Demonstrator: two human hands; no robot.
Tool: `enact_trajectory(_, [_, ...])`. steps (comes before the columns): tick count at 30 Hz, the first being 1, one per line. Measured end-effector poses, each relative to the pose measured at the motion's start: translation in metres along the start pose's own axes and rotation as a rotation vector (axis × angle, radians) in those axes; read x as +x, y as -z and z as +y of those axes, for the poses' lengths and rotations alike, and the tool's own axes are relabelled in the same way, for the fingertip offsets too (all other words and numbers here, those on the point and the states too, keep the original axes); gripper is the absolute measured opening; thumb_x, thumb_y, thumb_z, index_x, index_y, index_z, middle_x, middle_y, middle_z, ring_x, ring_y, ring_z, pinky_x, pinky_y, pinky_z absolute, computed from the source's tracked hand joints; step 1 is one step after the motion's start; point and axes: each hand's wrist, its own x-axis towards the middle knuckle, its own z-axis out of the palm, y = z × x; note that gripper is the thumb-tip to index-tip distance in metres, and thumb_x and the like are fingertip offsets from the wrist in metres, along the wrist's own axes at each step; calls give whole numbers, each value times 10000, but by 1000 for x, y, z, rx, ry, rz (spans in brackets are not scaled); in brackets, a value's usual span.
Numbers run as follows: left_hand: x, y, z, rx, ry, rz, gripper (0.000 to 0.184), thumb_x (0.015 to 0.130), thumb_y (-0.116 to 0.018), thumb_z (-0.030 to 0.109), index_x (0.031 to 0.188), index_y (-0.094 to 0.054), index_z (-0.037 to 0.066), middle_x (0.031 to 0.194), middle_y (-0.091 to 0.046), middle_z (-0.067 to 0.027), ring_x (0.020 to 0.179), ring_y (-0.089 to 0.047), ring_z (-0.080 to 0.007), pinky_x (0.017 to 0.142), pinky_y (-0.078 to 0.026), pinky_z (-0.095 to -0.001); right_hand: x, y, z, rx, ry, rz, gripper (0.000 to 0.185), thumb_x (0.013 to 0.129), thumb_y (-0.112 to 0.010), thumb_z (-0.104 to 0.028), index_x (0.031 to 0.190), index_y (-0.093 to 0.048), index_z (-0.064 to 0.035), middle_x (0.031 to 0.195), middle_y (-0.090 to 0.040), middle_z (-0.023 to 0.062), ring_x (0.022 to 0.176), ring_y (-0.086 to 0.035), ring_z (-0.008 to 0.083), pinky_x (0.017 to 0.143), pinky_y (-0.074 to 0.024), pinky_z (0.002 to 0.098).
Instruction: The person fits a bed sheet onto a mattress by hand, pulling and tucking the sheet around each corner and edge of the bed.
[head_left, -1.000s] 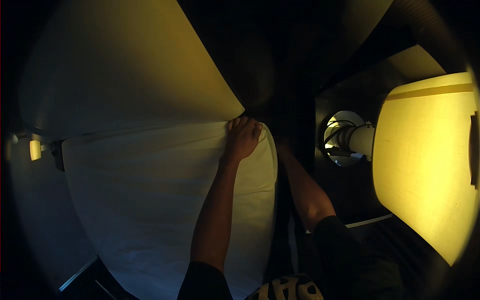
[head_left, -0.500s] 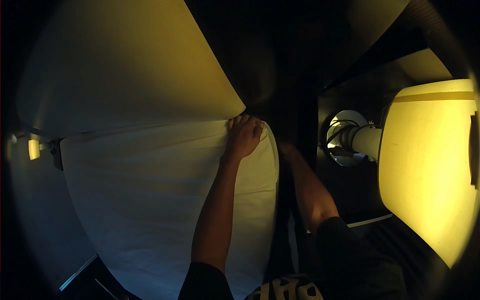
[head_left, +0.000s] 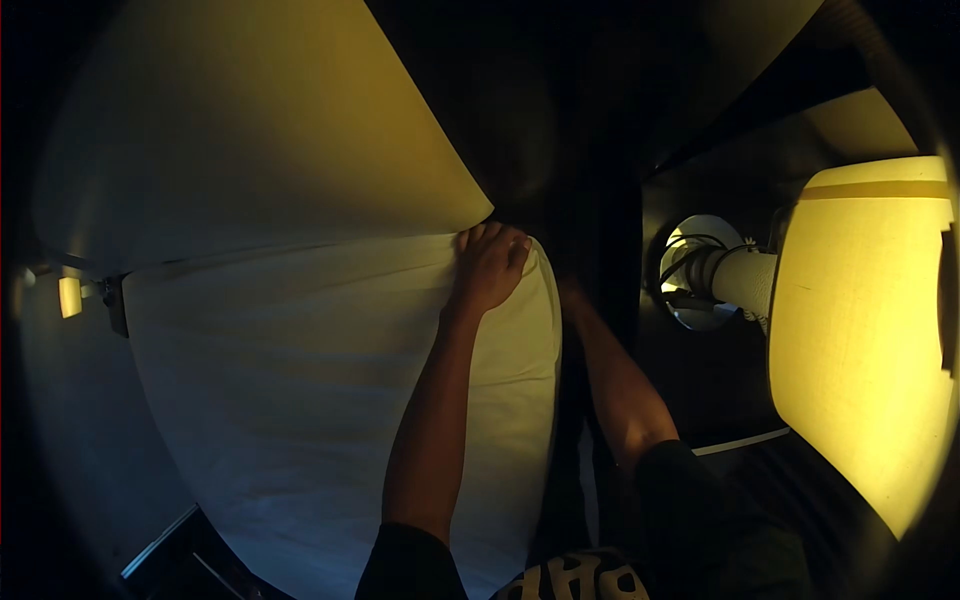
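Observation:
A mattress covered with a white sheet (head_left: 310, 370) stretches out below me, with soft creases near its far end. My left hand (head_left: 490, 262) lies on the sheet at the far right corner, palm down, fingers spread toward the seam where the bed meets a pale upright panel (head_left: 260, 120). Against the mattress's right side, low in the shadow, is my right hand (head_left: 571, 293); its fingers are hidden in the dark there.
To the right a lit lamp with a large yellow shade (head_left: 860, 330) stands on a dark bedside surface. Behind its white base is a round mirror-like disc (head_left: 690, 308) with dark cables. A small wall light (head_left: 70, 297) glows at the far left.
The view has shifted slightly, so the lamp sits a little further right. Both hands stay in nearly the same places at the mattress corner.

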Motion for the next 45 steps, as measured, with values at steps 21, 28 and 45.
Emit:
enact_trajectory(21, [-105,12,84,-231,181,169,403,814,-580,71,1204,-494,18,1335,-425,-164,1275,-361,-316,1047,-268,-467,279,16,243,206,352,50,375,900,-469,-316,1082,-570,-4,1048,-585,173,948,-551,276,799,-459,395])
enact_trajectory(28, [-158,-25,85,26,168,177,398,802,-557,100,1189,-515,18,1352,-425,-155,1282,-370,-296,1048,-268,-456,152,33,178,325,88,127,380,911,-465,-313,1137,-561,-23,1134,-572,163,1010,-543,273,852,-453,380])
enact_trajectory(45, [-166,-31,83,35,151,163,413,787,-547,114,1191,-531,30,1349,-441,-140,1295,-361,-281,1058,-248,-448,221,9,142,15,-73,-105,451,898,-467,-414,1185,-567,-81,1157,-584,142,1008,-572,268,844,-474,391])
